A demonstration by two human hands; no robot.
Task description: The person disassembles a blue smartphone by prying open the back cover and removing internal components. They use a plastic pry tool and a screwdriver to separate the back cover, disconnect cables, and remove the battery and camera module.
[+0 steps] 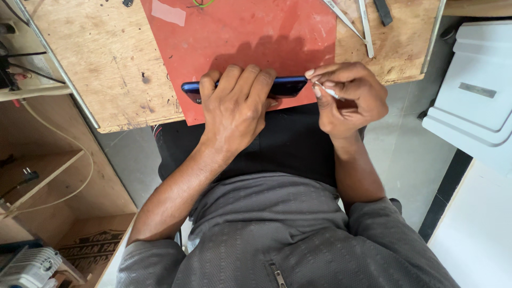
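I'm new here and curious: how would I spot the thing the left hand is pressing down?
Find the red mat on the wooden bench. At its near edge the left hand covers a phone: a thin, dark blue slab standing on edge, unlike the pale metal tweezers farther back.

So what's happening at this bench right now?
A person seated at a plywood workbench grips a slim dark-blue phone on its edge with the left hand, at the near edge of a red rubber mat. The right hand pinches a thin white pin-like tool, its tip at the phone's right end. Metal tweezers lie further back on the bench.
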